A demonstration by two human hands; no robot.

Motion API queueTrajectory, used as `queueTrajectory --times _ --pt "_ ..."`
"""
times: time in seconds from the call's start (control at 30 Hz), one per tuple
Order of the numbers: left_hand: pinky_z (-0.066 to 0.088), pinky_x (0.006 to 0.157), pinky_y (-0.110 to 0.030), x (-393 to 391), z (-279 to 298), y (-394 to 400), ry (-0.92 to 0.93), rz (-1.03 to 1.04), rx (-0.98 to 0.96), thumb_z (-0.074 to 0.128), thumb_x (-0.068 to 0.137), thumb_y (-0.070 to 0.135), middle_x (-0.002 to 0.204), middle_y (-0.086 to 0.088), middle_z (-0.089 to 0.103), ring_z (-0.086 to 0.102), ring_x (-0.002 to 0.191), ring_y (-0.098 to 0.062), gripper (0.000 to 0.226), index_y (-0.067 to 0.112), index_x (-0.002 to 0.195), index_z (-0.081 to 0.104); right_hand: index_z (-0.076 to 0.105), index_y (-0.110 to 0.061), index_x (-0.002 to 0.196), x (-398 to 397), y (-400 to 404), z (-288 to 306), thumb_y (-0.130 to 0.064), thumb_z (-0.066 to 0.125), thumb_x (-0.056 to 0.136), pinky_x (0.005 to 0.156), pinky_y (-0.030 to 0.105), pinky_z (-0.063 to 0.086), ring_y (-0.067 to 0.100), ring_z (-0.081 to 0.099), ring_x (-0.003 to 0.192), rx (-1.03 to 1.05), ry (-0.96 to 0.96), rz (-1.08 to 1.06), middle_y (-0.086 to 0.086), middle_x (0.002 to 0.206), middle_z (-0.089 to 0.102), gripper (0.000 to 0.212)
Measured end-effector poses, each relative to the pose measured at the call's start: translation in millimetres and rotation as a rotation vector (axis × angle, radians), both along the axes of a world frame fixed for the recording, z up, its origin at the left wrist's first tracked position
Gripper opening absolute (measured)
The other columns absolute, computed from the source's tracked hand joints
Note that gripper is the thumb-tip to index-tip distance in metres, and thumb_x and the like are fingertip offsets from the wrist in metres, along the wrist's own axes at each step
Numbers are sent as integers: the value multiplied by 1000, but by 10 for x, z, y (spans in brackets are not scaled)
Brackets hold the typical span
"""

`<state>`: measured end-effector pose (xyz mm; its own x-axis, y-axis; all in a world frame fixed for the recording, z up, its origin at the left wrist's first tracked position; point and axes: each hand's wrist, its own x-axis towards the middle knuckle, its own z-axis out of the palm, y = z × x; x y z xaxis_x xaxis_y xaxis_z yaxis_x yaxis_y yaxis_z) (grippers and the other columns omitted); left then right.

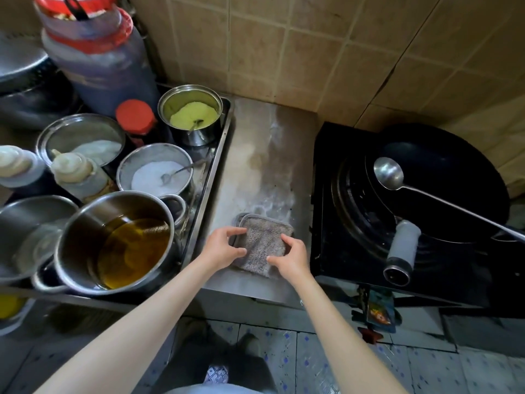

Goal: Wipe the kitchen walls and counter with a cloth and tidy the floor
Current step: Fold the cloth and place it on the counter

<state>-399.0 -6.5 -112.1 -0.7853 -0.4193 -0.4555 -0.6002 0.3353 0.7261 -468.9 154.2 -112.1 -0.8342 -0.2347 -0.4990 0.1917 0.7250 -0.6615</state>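
Note:
A grey speckled cloth [262, 242], folded into a rectangle, lies in a small clear tray [245, 217] on the steel counter [255, 166] near its front edge. My left hand [223, 247] pinches the cloth's left side, thumb at its lower edge and fingers at its upper left corner. Its right side is held the same way by my right hand [292, 255], fingers curled round the edge. The counter behind the cloth shows whitish smears. Beige wall tiles [284, 46] rise behind the counter.
A steel tray [224, 129] on the left holds a pot of oil [127, 245], bowls of white and yellow powder, squeeze bottles and a large dark jug [105, 61]. A black stove [341, 251] on the right carries a wok [443, 177] and ladle [389, 173]. Patterned floor tiles [312, 359] lie below.

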Motion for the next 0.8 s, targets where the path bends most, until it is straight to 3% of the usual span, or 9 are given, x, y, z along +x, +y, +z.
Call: queueTrajectory --times 0.1,0.23,0.33,0.47,0.6,0.8 --pt "34 97 -20 90 25 -5 -9 -23 -38 77 73 17 131 4 58 50 123 -13 54 27 124 61 45 -19 139 61 -24 13 -14 78 73 95 22 35 18 45 124 12 -6 4 1 135 41 74" --pt "35 93 -19 215 12 -6 -38 -14 -32 76 74 14 132 3 56 51 120 -15 57 28 126 59 62 -23 116 82 -24 16 -5 75 70 82 17 38 12 53 103 -10 -25 43 -2 124 57 51" --pt "36 97 -22 296 -9 18 -60 -20 -3 77 73 12 135 3 53 48 123 -14 61 30 127 57 66 -21 115 73 -12 47 -1 71 71 86 18 41 13 55 111 -20 -66 86 -3 124 60 49" --pt "32 104 -26 358 7 87 -36 21 2 75 76 9 138 5 50 43 130 -14 63 27 132 53 59 -19 127 75 32 79 5 68 73 93 21 43 15 52 119 -69 -110 127 0 133 55 59" --pt "35 104 -28 393 24 137 -18 16 -42 76 75 12 138 4 51 45 128 -15 62 30 131 54 50 -22 136 110 121 72 -2 75 70 103 26 39 14 46 127 -43 -67 155 -3 139 49 74" --pt "37 101 -25 408 53 85 -5 -62 -119 78 73 21 133 8 56 49 124 -12 59 32 128 56 48 -24 137 198 140 113 -7 80 66 103 24 39 12 47 125 4 -42 133 -4 138 51 80"
